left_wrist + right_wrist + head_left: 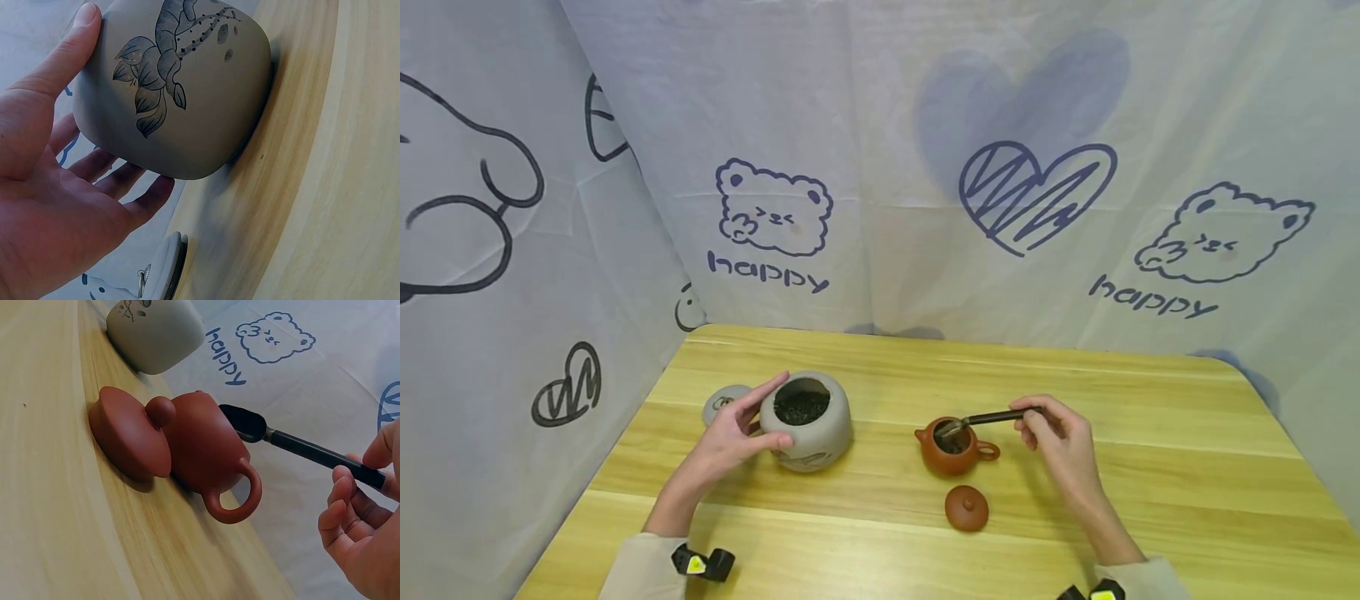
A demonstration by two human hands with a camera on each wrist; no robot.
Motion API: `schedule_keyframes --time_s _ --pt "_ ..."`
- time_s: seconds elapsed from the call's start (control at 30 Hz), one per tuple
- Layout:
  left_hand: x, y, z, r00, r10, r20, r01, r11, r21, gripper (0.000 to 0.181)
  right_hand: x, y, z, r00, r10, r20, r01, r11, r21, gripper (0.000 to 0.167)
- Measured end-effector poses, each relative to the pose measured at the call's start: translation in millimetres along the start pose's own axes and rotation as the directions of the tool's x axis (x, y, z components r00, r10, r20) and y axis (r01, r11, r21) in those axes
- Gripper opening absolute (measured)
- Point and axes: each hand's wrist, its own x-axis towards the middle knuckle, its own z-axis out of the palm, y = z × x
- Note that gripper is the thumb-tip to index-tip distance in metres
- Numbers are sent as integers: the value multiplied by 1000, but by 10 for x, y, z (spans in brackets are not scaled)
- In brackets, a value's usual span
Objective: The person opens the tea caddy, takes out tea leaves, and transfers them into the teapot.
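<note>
My left hand (735, 435) holds the side of a round grey tea jar (831, 429), thumb on the near side and fingers around the far side. Dark loose tea leaves (801, 407) show inside its mouth. The left wrist view shows a painted flower on the jar's wall (206, 119). In my right hand (1060, 442), thumb and fingers pinch the dark handle of a tea scoop (996, 417). The scoop's head (244, 423) is at the mouth of a small red-brown clay teapot (951, 462), over dark leaves within.
The teapot's knobbed lid (967, 508) lies on the wooden table (850, 550) in front of the teapot. Behind my left hand is the jar's grey lid (718, 402). A printed white cloth (910, 275) hangs along the table's back and left.
</note>
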Motion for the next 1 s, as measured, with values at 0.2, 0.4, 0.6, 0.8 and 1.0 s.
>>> schedule_keyframes --time_s 0.2,0.4,0.6,0.8,1.0 --pt "-8 -9 -3 1000 0 -1 0 1000 4 84 20 -17 -42 998 41 -44 -39 999 33 22" --pt "-9 -14 -2 1000 -5 2 5 1000 9 84 49 -16 -151 988 101 -116 -92 992 83 31" --pt "1 -8 1 1000 -3 1 3 1000 13 84 72 0 -277 972 136 -190 -117 987 111 34" --pt "7 -8 0 1000 -8 0 8 1000 15 84 35 54 -400 974 150 -169 -147 989 27 35" --pt "1 -12 -6 1000 -14 -4 14 1000 24 84 -49 135 -501 976 163 -145 -178 980 -94 37"
